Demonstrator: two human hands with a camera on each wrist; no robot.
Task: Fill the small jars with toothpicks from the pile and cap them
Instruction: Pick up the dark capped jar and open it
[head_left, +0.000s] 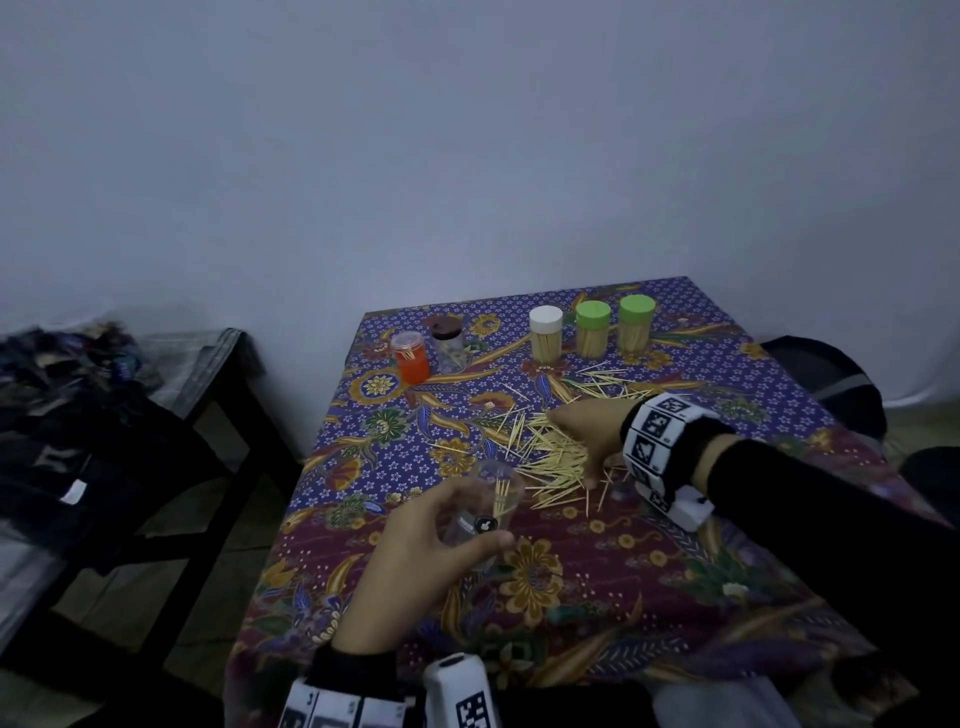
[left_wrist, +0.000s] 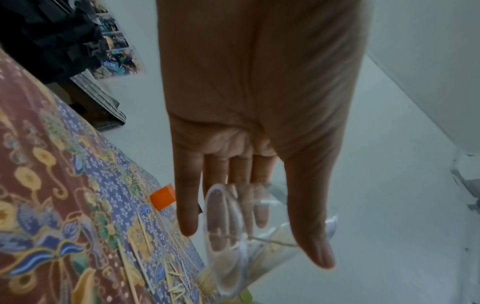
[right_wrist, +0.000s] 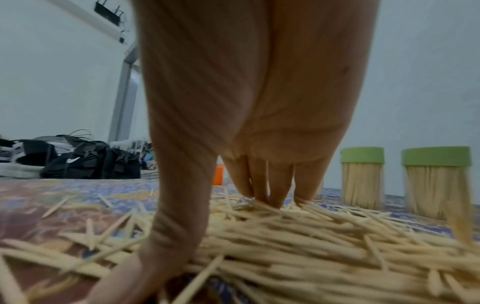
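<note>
My left hand (head_left: 447, 525) grips a clear, uncapped jar (head_left: 488, 499) a little above the patterned tablecloth (head_left: 597, 571); a few toothpicks stand inside it. In the left wrist view the fingers and thumb of the left hand (left_wrist: 254, 240) curl round the jar (left_wrist: 228, 236). My right hand (head_left: 571, 447) lies on the loose toothpick pile (head_left: 550, 467), just right of the jar. In the right wrist view its straight fingers (right_wrist: 259, 191) and thumb press into the pile (right_wrist: 324, 246) from opposite sides.
At the back stand three full capped jars: one white (head_left: 545, 332), two green (head_left: 592, 327) (head_left: 635, 322). At the back left are an orange jar (head_left: 410, 358) and a dark-lidded clear jar (head_left: 448, 338). A dark side table with bags (head_left: 78, 426) stands left.
</note>
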